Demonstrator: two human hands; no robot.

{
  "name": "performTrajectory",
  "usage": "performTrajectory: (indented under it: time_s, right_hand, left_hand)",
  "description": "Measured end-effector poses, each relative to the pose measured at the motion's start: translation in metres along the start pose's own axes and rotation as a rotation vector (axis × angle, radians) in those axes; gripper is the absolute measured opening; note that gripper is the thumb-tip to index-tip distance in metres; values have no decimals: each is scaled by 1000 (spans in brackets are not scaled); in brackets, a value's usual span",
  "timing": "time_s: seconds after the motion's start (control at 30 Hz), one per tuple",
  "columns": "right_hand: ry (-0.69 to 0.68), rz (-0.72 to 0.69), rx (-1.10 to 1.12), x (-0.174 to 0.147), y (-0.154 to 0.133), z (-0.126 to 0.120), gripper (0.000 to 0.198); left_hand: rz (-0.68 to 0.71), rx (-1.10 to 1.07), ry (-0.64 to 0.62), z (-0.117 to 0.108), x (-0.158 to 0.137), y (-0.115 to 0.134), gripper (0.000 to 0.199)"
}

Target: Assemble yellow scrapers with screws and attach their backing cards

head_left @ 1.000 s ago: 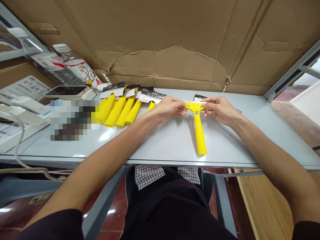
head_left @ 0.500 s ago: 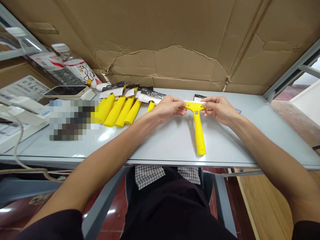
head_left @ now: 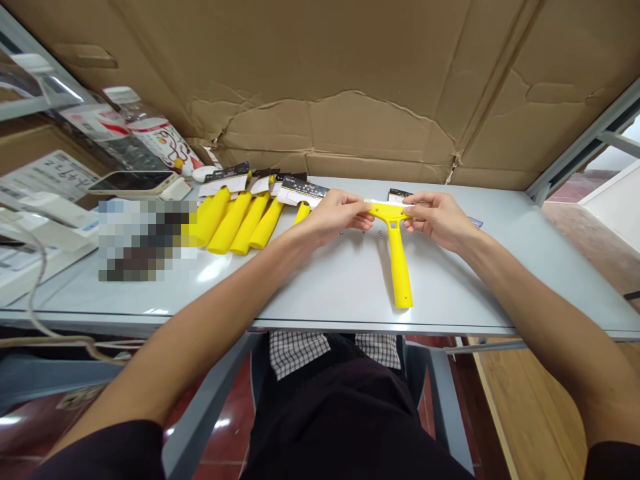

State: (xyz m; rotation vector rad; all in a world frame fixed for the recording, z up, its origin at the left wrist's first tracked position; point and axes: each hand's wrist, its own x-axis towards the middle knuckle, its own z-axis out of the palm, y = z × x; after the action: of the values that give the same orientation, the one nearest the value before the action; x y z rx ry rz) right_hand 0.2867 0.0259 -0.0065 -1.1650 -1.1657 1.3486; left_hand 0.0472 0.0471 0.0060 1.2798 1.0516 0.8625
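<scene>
Creased brown cardboard [head_left: 320, 60] is standing behind a pale desk [head_left: 310, 287], and a yellow T-shaped tool [head_left: 400, 267] is facing it from the near side, over the desktop. Farthest to the left of that tool, a labelled carton [head_left: 47, 177] is sitting, with a pale cable [head_left: 38, 293] hanging nearer the desk's front edge. Two bottles [head_left: 150, 130] are leaning to the left of the tool and farther back, a phone [head_left: 131, 181] is resting in front of them, and a pixelated patch [head_left: 147, 240] is hiding whatever lies below it. Closer to the tool, still on its left, several yellow handles [head_left: 245, 223] are lying in a slanted row, black-and-white cards [head_left: 303, 192] covering their far ends.

Right at the tool's left end, the person's left hand [head_left: 345, 212] is pinching the crosspiece between thumb and fingers. Its handle is pointing back toward the person; whether the tip is touching the desktop I can't tell. Tiny metal bits [head_left: 381, 233] are lying just left of the handle, near the crosspiece. At the tool's right end, the right hand [head_left: 434, 217] is gripping the crosspiece the same way. Another printed card [head_left: 397, 194] is showing just behind the tool, and a metal frame [head_left: 585, 143] is slanting well to its right.
</scene>
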Motion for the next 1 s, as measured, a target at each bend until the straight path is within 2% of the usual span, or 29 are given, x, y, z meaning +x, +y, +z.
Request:
performTrajectory:
  time_s: [0.23, 0.6, 0.9, 1.0]
  right_hand:
    - [17, -7, -8, 0, -2, 0, 16]
    - [1, -8, -13, 1, -1, -2, 18]
    - [-24, -34, 35, 0, -1, 1, 21]
    - [-21, -39, 20, 3, 0, -3, 29]
  left_hand:
    - [9, -6, -11, -1, 2, -3, 22]
    - [-139, -55, -52, -4, 6, -6, 18]
    - [-74, -56, -17, -1, 0, 3, 23]
    - [-63, -50, 18, -4, 1, 7, 23]
